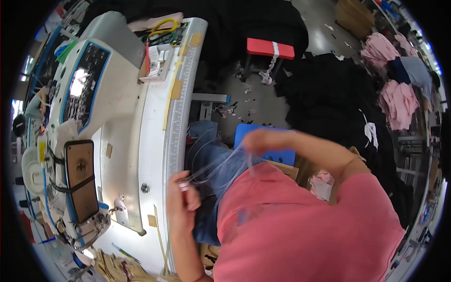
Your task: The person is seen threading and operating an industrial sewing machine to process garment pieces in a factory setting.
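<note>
Thin, see-through pale strands (213, 168) run in loose loops between my two hands, over my blue jeans. My left hand (183, 199) is closed by the front edge of the white sewing table (152, 176). The strands reach its fingertips, where a small pinkish-white piece shows that I cannot make out. Farther out and to the right, my right hand (263, 141) is closed on the other end of the strands. It is smeared by motion and lies over a blue stool seat (277, 156).
A large sewing machine (120, 61) with a phone (81, 181) strapped to it stands on the left. A small white box (157, 63) and yellow-handled scissors (164, 26) lie on the far table. Black fabric (324, 94), a red stool (270, 48) and pink cloth bundles (399, 104) are beyond.
</note>
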### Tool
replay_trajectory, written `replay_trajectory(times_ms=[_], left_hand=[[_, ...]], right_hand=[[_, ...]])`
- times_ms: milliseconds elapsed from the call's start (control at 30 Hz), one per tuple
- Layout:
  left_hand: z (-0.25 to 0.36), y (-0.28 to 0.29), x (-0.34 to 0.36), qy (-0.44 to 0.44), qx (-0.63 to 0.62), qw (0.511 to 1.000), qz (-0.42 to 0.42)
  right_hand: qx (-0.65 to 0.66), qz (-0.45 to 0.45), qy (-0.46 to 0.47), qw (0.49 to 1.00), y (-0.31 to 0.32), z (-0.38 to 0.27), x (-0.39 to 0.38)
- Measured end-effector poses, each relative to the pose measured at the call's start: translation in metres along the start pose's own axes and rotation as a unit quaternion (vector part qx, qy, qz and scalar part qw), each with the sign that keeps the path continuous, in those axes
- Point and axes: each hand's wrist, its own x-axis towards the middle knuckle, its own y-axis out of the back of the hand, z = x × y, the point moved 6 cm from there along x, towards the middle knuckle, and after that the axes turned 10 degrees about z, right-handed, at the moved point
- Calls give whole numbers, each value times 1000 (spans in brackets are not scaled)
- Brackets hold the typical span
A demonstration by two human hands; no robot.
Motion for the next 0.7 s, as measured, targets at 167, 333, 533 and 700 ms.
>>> replay_trajectory(times_ms=[167, 333, 533, 700], left_hand=[[12, 16, 7, -39, 50, 995, 72], [-29, -43, 21, 48, 171, 982, -58], [27, -6, 18, -22, 17, 1000, 15], [19, 5, 20, -49, 136, 988, 44]], right_hand=[[180, 542, -43, 820, 214, 80, -58], [-283, 157, 494, 807, -22, -88, -3], [98, 178, 32, 979, 65, 12, -3], [100, 525, 45, 844, 183, 59, -11]])
